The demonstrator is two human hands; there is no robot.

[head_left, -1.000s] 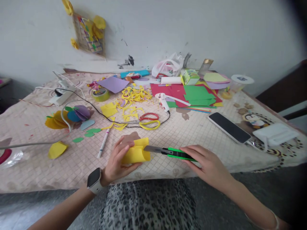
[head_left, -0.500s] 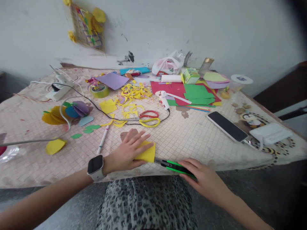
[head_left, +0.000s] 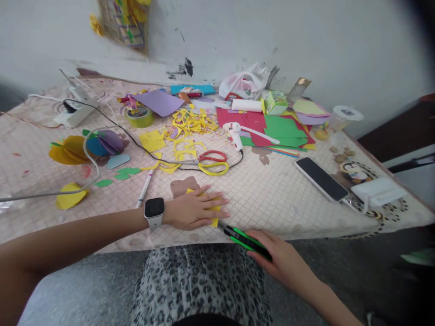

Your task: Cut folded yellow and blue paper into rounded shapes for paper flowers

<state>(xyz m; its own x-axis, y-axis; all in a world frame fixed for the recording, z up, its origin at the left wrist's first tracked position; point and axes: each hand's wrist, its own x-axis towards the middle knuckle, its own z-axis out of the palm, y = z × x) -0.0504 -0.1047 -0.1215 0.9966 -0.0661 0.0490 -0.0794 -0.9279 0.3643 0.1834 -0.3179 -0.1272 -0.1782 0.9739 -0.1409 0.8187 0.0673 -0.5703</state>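
Observation:
My left hand [head_left: 195,210] lies flat with spread fingers on a yellow piece of paper [head_left: 215,222], pressing it to the table near the front edge. Most of that paper is hidden under the hand. My right hand [head_left: 277,253] is closed round a green and black utility knife [head_left: 246,240]. Its blade points left and meets the lower right corner of the yellow paper. Beyond my hands lie red and yellow handled scissors [head_left: 214,164], and left of my wrist a white marker pen [head_left: 145,186].
Yellow paper scraps [head_left: 192,124] are heaped at the back middle. A white glue gun [head_left: 234,136] rests by green paper sheets [head_left: 283,131]. On the right lie a phone [head_left: 321,179] and a white power bank [head_left: 379,190]. Paper flowers [head_left: 70,150] and a grey cable [head_left: 93,163] are at left.
My left hand has slid right and flattened further over the yellow paper, covering more of it. The knife has shifted slightly left with my right hand. The camera view has tilted down a little.

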